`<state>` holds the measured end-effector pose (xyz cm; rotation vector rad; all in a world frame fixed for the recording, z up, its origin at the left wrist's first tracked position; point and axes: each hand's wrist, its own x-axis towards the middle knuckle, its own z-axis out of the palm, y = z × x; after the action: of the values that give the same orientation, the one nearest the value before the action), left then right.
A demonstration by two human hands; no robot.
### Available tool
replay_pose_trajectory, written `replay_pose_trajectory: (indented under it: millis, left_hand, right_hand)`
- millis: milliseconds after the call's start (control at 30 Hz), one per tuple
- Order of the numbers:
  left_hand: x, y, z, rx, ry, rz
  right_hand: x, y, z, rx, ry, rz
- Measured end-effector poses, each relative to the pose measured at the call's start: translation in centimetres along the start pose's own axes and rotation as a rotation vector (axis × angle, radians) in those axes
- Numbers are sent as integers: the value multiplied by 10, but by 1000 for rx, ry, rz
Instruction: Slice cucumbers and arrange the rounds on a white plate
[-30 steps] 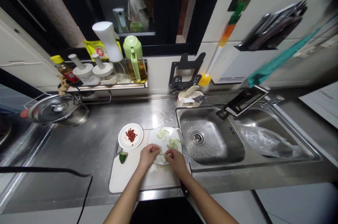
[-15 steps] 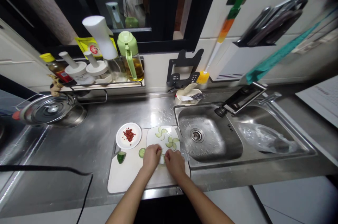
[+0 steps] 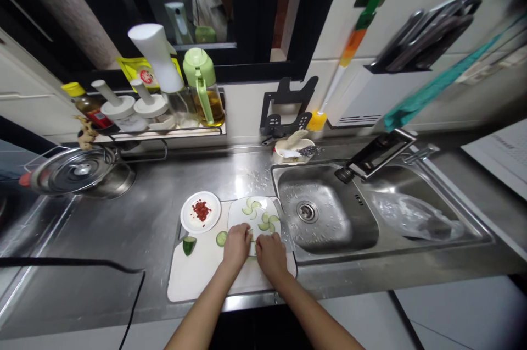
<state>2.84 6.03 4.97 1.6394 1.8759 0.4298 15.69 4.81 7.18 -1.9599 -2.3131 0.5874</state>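
Note:
A white square plate (image 3: 237, 212) lies on a pale cutting board (image 3: 191, 278), bearing thin half-moon cucumber slices (image 3: 268, 223) in two pinwheel groups. Over the plate's near left part, my left hand (image 3: 237, 245) is closed in a pinch, with a pale green cucumber sliver showing at its fingertips. My right hand (image 3: 272, 256) is closed over the near right part, its fingers curled down by the plate; they hide whatever they grip. Left of the plate lie a round cucumber slice (image 3: 222, 238) and a cucumber end piece (image 3: 189, 245).
A small white plate of chopped red bits (image 3: 201, 211) overlaps the board's far left corner. The sink (image 3: 329, 229) adjoins the board on the right. Behind stands a rack with an oil bottle (image 3: 203, 92) and seasoning jars. A black cable (image 3: 82, 265) crosses the counter at left.
My right hand has shifted slightly left and its fingers have turned down toward the plate. My left hand has barely moved. The plates and pinwheel slices stay put.

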Motion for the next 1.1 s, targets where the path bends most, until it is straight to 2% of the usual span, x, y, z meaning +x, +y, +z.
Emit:
replay_pose_trajectory:
  millis: [167,467,700,1100]
  left_hand:
    - [-1,-2,-2,85,-15,69]
    - [-3,-1,-5,137,-3,137]
    - [-8,-3,-6,116,0,216]
    - [-13,-6,3,87,49,200]
  right_hand:
    - [-1,3,0,8,18,-49]
    - [-23,15,11,71,149,-290]
    - [-31,18,21,45,150,-288]
    - [-31,19,18,64,130,-289]
